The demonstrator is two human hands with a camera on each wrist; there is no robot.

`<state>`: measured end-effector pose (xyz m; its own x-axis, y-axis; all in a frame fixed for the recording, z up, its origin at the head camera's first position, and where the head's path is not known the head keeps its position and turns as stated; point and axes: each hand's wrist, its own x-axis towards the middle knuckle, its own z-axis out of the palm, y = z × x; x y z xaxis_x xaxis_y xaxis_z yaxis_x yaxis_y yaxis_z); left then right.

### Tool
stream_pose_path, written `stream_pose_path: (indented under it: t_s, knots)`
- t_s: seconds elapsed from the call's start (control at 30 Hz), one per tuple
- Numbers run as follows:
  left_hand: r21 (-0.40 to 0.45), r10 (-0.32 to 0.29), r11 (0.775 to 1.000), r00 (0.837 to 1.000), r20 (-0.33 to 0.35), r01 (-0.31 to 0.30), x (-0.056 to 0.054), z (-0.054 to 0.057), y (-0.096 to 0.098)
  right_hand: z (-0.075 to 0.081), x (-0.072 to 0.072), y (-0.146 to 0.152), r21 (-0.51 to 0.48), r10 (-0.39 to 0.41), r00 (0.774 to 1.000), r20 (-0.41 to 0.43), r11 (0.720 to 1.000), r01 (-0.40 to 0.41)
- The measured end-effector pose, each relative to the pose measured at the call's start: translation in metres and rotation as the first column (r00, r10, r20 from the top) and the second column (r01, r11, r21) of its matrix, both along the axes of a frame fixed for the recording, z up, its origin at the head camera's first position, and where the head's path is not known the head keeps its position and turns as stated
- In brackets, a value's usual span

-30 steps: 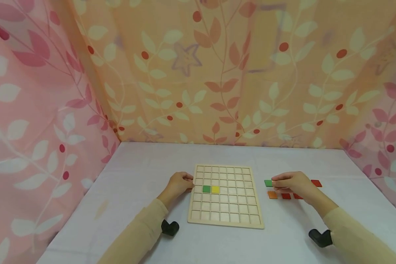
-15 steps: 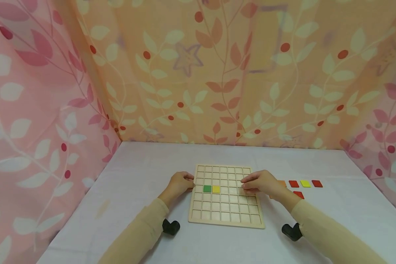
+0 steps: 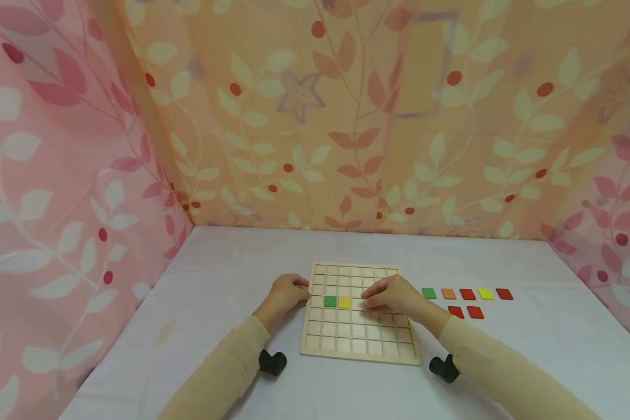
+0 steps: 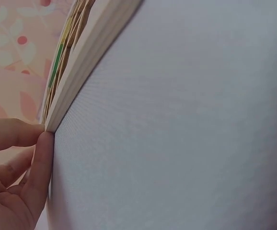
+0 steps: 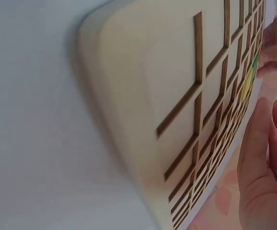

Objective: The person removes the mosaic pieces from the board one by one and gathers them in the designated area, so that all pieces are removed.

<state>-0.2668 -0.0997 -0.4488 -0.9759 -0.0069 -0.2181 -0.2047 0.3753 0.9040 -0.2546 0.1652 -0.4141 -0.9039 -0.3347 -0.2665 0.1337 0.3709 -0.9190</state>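
Observation:
A pale wooden grid board [image 3: 361, 344] lies on the table, with a green tile [image 3: 330, 301] and a yellow tile [image 3: 344, 302] side by side in its cells. My left hand [image 3: 287, 294] pinches the board's left edge; in the left wrist view its thumb [image 4: 14, 133] and finger meet at that edge. Over the right part of the board is my right hand [image 3: 394, 296], fingertips close together near the middle cells. In the right wrist view its fingers [image 5: 256, 139] stand near the board's face. I cannot tell whether a tile sits between those fingertips.
Right of the board, loose tiles lie in two rows: a green one [image 3: 429, 293], an orange one [image 3: 448, 294], a yellow one [image 3: 485, 294] and several red ones [image 3: 467, 294]. My right forearm [image 3: 493, 361] passes in front of them. Floral cloth [image 3: 315, 146] hangs behind the table.
My right hand has moved left from the loose tiles to over the board, uncovering much of the back row. My left hand has stayed at the board's left edge.

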Motion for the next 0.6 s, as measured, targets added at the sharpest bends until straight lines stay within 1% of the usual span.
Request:
stream_pose_path:
  t_s: [0.13, 0.27, 0.33, 0.43, 0.6]
  knots:
    - [-0.002, 0.000, 1.000, 1.000, -0.005, 0.000, -0.001, 0.000, 0.000, -0.001, 0.000, -0.011, 0.043, 0.015, 1.000, -0.026, 0.999, -0.014]
    - [-0.014, 0.002, 1.000, 1.000, -0.001, -0.002, -0.001, -0.001, -0.001, -0.002, -0.002, -0.019, 0.088, -0.015, 1.000, -0.019, 0.996, 0.017]
    - [-0.012, -0.002, 1.000, 1.000, -0.003, 0.001, -0.001, -0.001, -0.001, -0.002, -0.004, -0.022, 0.089, -0.034, 0.999, -0.004, 0.995, 0.034]
    - [-0.009, -0.007, 1.000, 1.000, -0.008, 0.007, -0.001, 0.000, 0.000, -0.004, -0.006, -0.023, 0.053, -0.052, 0.998, 0.029, 0.997, 0.051]
    - [-0.017, -0.011, 1.000, 1.000, -0.011, 0.011, 0.002, 0.002, -0.001, -0.006, -0.009, -0.024, 0.024, -0.035, 0.998, 0.044, 0.999, 0.034]
